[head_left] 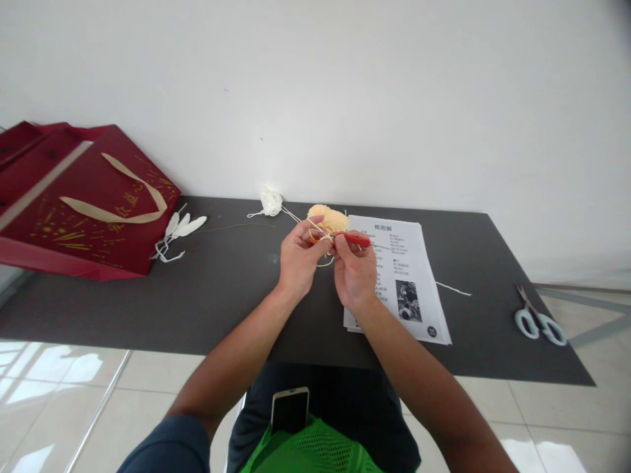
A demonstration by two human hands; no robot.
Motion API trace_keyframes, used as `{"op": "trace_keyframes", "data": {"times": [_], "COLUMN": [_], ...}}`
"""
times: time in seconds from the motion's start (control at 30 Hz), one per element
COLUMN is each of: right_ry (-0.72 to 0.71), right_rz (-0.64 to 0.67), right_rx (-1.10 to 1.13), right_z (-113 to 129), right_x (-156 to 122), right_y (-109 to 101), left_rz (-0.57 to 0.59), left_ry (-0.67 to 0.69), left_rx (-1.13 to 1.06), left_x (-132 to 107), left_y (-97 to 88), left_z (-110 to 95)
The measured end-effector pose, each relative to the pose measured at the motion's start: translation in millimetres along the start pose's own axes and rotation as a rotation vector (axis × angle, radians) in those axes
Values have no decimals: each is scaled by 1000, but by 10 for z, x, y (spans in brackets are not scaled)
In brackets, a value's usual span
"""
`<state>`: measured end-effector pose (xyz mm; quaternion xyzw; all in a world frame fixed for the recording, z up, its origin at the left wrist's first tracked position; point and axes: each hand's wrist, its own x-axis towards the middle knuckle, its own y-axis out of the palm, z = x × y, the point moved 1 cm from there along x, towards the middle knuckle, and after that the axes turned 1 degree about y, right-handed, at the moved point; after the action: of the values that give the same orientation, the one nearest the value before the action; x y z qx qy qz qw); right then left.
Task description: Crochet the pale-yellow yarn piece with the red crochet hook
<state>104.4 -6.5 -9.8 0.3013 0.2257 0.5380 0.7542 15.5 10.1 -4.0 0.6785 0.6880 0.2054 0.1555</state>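
Observation:
My left hand [300, 259] pinches a small piece of pale yarn work [325, 241], mostly hidden by the fingers, with strands running over the raised index finger. A small orange bit [313, 241] shows beside the thumb. In my right hand [355, 272] is a crochet hook with a red handle [357, 240], gripped between thumb and fingers. Its tip meets the yarn at the left hand, though the exact stitch is too small to make out. Just behind the hands lies a peach yarn ball [332, 218], and a white yarn ball [271, 201] rests further left.
Printed sheets [419, 263] lie under and beside my right hand on the dark table [236, 289]. Scissors [537, 320] sit near the right edge. White leaf-shaped pieces [180, 226] lie by a red gift bag [98, 203] at left. A phone [290, 408] rests at my lap.

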Motion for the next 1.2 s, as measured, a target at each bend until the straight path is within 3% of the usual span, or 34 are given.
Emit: {"op": "trace_keyframes", "data": {"times": [0.13, 0.57, 0.9, 1.2], "right_ry": [34, 78, 60, -22], "right_rz": [67, 144, 164, 170], "right_rx": [-2, -19, -39, -93], "right_z": [18, 109, 169, 231], "right_x": [19, 16, 11, 52], "right_y": [-7, -2, 6, -35], "left_rz": [-41, -81, -71, -50], "left_ry": [86, 129, 109, 205], "left_rx": [102, 134, 155, 203], "left_x": [-15, -66, -89, -83], "left_y": [0, 38, 37, 11], "left_z": [-5, -119, -144, -148]}}
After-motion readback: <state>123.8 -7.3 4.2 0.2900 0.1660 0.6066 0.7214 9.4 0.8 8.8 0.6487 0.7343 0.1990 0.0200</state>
